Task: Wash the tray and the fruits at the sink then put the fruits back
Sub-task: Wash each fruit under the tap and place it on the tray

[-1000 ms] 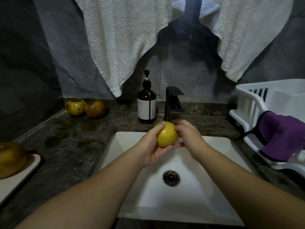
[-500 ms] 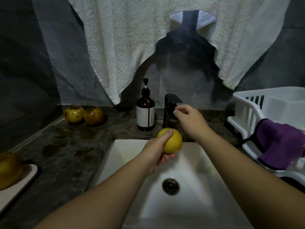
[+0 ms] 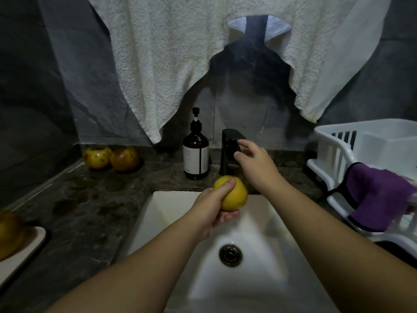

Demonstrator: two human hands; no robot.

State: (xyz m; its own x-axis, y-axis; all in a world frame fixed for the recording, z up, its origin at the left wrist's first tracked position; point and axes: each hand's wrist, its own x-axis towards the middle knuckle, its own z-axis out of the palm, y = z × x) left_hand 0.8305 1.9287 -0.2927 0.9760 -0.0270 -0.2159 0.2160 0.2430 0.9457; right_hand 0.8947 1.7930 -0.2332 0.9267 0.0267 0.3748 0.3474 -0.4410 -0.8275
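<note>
Dark marbled stone forms the wall and the countertop (image 3: 94, 213) around your white sink (image 3: 171, 213), whose drain (image 3: 230, 255) sits near the basin's middle. Pale towels (image 3: 162, 64) hang overhead. A brown pump bottle (image 3: 195, 154) stands on the counter just left of the black faucet (image 3: 230, 152).

Your left hand (image 3: 214, 211) holds a yellow fruit (image 3: 232, 192) over the rear part of the basin, thumb across its top and fingers curled beneath it, clamped on the fruit. Your right hand (image 3: 255, 163) reaches to the faucet; its fingers are spread and loosely bent, fingertips at the faucet's handle. You hold nothing in that hand. Whether the fingertips press the handle or sit just short of it cannot be told.

Two brownish-yellow fruits (image 3: 111, 157) rest side by side at the back left of the counter against the wall. At the far left edge, another fruit (image 3: 9, 233) lies on a pale tray (image 3: 27, 249). A white dish rack (image 3: 361, 159) stands to the right of the sink with a purple cloth (image 3: 379, 195) draped over its front rim.
</note>
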